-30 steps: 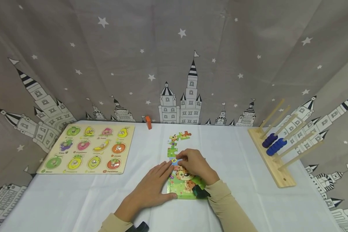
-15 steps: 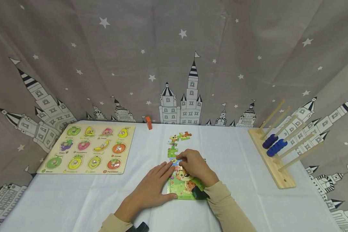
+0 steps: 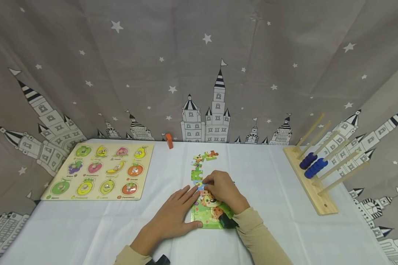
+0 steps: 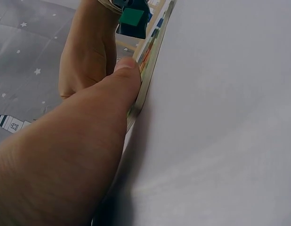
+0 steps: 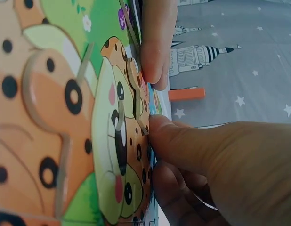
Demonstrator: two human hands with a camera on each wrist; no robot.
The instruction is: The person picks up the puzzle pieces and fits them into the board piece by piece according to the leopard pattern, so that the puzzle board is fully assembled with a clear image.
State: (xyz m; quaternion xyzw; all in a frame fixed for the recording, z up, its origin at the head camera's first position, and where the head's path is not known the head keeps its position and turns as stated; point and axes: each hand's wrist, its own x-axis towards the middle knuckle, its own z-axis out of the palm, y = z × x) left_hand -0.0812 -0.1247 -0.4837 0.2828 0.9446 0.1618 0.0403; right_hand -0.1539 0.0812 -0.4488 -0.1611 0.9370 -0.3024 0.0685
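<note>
A leopard puzzle [image 3: 200,217] lies at the table's front middle. My left hand [image 3: 172,215] rests along its left side, fingers extended, fingertips on the upper left part; in the left wrist view the thumb of my left hand [image 4: 75,146] touches the board's edge [image 4: 148,87]. My right hand [image 3: 226,192] has curled fingers and pinches at a small piece by the puzzle's top, beside a blue piece [image 3: 198,184]. The right wrist view shows the thumb of my right hand [image 5: 206,150] against the spotted pieces [image 5: 138,146]; the fingertips hide the pinched piece's shape.
Linked green pieces [image 3: 196,174] run up from the puzzle to a spotted piece [image 3: 211,155]. A fruit board [image 3: 111,179] lies left, a wooden peg stand [image 3: 313,186] with blue and purple rings stands right, and an orange block [image 3: 169,141] sits at the back edge.
The left fingertips have shifted slightly right over the puzzle's upper left part. The right hand stays at nearly the same spot, its fingers moving a little.
</note>
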